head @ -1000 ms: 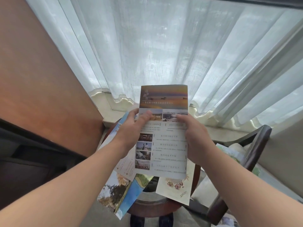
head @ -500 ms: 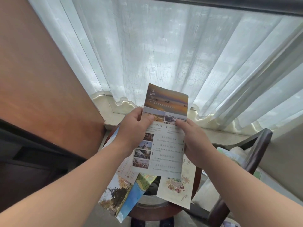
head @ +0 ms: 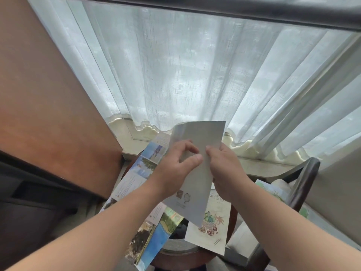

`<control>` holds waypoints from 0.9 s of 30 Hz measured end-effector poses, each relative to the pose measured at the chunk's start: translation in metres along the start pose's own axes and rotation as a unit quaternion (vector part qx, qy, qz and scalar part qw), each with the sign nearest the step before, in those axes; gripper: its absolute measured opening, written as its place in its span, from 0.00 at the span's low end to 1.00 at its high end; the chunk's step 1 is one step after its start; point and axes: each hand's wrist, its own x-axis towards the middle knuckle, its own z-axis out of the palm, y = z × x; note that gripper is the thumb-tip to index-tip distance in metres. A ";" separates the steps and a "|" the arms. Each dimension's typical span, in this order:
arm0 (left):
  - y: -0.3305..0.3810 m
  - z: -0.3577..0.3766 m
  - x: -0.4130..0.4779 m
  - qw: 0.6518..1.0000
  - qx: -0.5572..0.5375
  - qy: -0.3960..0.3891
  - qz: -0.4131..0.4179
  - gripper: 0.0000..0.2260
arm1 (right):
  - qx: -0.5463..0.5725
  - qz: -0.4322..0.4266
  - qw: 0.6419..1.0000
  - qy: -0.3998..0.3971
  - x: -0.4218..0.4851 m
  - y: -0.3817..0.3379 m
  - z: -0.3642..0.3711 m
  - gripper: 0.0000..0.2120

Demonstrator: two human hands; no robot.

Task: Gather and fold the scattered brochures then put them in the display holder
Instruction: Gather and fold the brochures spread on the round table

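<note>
Gripping pale brochure (head: 197, 184) mid-air at centre, left hand (head: 175, 169) and right hand (head: 224, 173) both curled round it. Beneath, partly hidden: food-illustrated brochure (head: 211, 231) at 6 o'clock, landscape brochure (head: 144, 169) at 7 o'clock, over round table (head: 181, 259).

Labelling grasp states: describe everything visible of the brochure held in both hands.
The brochure is thin paper. Its pale grey, mostly blank side faces the camera, with small printed emblems near the lower left. It is held in the air, roughly upright and tilted, and its left panel curls over along a lengthwise fold. The left hand and right hand pinch it side by side at mid-height. Nothing else visibly touches it.
</note>
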 end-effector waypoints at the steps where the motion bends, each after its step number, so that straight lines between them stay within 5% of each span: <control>1: 0.000 -0.002 0.001 0.999 -0.001 0.033 -0.019 0.16 | 0.029 0.004 1.000 -0.002 0.002 -0.001 -0.005 0.10; 6: 0.004 -0.015 0.008 0.984 -0.064 0.109 -0.126 0.31 | 0.111 0.009 0.993 -0.041 0.009 -0.006 -0.015 0.09; 12: 0.005 -0.020 0.011 0.980 -0.135 0.059 -0.135 0.08 | 0.090 -0.002 0.995 -0.034 0.013 -0.003 -0.013 0.07; 16: 0.006 -0.022 0.013 0.978 -0.167 0.068 -0.101 0.10 | 0.000 -0.058 0.998 -0.010 0.019 0.006 -0.017 0.11; 21: 0.005 -0.025 0.013 0.965 -0.242 0.032 -0.092 0.12 | 0.066 0.023 0.992 -0.107 0.014 0.011 -0.020 0.15; 27: 0.000 -0.023 0.010 0.988 -0.063 0.119 -0.080 0.15 | 0.074 0.010 0.996 -0.046 0.014 0.010 -0.018 0.09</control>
